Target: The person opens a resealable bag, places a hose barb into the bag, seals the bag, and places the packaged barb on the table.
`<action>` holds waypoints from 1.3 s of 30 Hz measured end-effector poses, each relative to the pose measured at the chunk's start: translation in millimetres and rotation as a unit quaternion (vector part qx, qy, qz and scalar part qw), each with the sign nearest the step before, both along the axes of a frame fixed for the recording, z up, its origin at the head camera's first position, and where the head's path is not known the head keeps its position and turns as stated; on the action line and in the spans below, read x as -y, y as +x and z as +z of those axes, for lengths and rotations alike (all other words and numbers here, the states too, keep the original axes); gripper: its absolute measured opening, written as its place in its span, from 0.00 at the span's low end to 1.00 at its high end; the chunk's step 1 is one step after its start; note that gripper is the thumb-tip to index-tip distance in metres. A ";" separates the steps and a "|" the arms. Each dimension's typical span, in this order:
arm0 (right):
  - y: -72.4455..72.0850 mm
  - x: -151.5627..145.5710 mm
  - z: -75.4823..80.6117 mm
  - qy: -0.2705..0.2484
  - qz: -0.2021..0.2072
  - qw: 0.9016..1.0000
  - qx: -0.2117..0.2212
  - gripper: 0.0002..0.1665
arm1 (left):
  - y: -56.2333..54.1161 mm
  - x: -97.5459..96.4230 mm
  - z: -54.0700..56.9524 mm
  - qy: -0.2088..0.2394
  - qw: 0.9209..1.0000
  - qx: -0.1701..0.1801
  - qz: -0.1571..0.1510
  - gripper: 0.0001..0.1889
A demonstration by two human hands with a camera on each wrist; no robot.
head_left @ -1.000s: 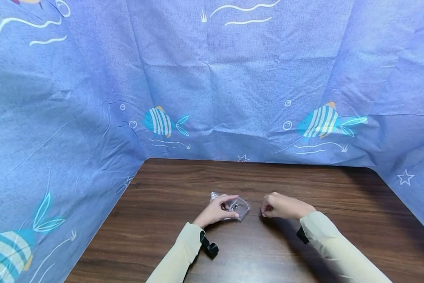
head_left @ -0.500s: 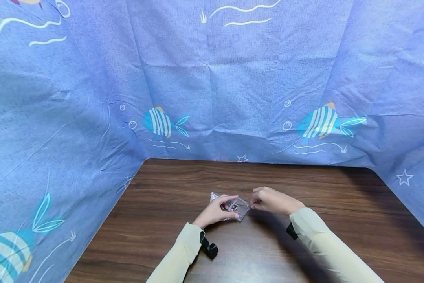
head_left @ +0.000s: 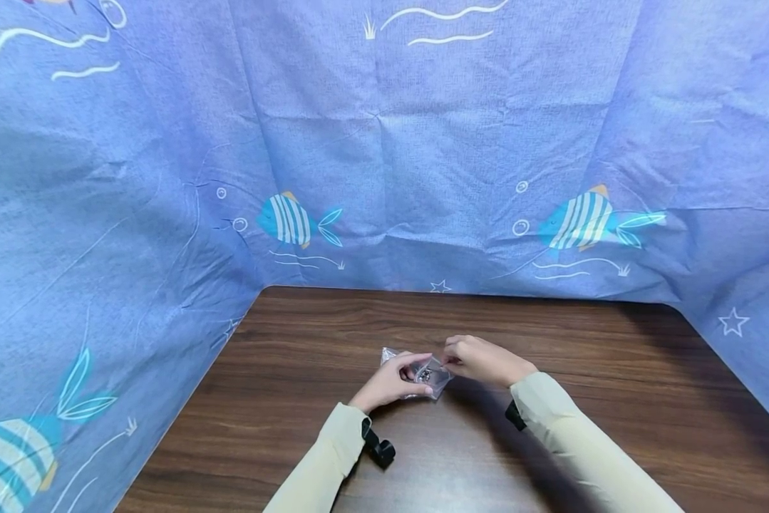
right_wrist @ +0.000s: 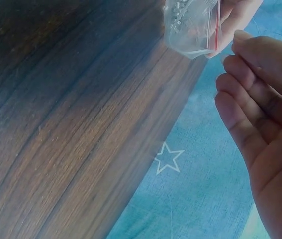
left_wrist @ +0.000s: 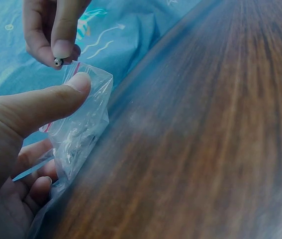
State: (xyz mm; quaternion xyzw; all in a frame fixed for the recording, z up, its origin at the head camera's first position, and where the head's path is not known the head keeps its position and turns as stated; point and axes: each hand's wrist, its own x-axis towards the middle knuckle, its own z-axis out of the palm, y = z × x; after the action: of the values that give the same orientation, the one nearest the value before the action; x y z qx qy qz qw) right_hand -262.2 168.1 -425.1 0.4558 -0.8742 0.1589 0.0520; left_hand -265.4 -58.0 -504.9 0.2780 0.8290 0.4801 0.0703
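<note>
My left hand [head_left: 392, 383] grips a clear zip bag [head_left: 440, 385] by its sides, thumb on the near side. The bag's mouth gapes upward, and a red seal line shows in both wrist views. Inside lie several small shiny metal pieces [right_wrist: 180, 11], too small to name for sure. My right hand [head_left: 485, 362] hovers just over the bag's opening. Between its thumb and forefinger it pinches a small round metal piece [left_wrist: 58, 62], which looks like a bead or nut with a hole. In the right wrist view that piece is hidden behind the fingers.
The dark wood table [head_left: 307, 328] reaches around both hands. A blue cloth with fish prints [head_left: 448, 164] hangs behind and at the sides, up against the table edges. Black straps with cameras [head_left: 380, 450] sit at the wrists.
My right hand has moved left, from beside the bag to over its opening. My left hand and the bag have stayed in place.
</note>
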 end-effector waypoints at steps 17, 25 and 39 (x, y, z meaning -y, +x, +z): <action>-1.1 5.9 -1.7 0.005 0.000 1.000 0.016 0.02 | 0.0 -0.9 1.7 -0.004 1.000 0.001 0.004 0.32; 0.9 5.2 -3.7 -0.005 -0.007 1.000 0.022 0.03 | 0.5 -0.4 0.3 -0.004 1.000 0.001 0.003 0.32; 15.2 7.9 -4.5 -0.023 -0.127 0.989 0.067 0.08 | 1.7 2.7 2.2 -0.013 1.000 -0.004 -0.011 0.31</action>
State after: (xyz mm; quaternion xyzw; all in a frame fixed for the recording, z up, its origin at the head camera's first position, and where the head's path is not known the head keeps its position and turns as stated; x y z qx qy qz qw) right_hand -247.0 160.2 -429.6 0.3284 -0.9226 0.2011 0.0237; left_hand -263.7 -60.7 -502.7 0.2883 0.8326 0.4669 0.0759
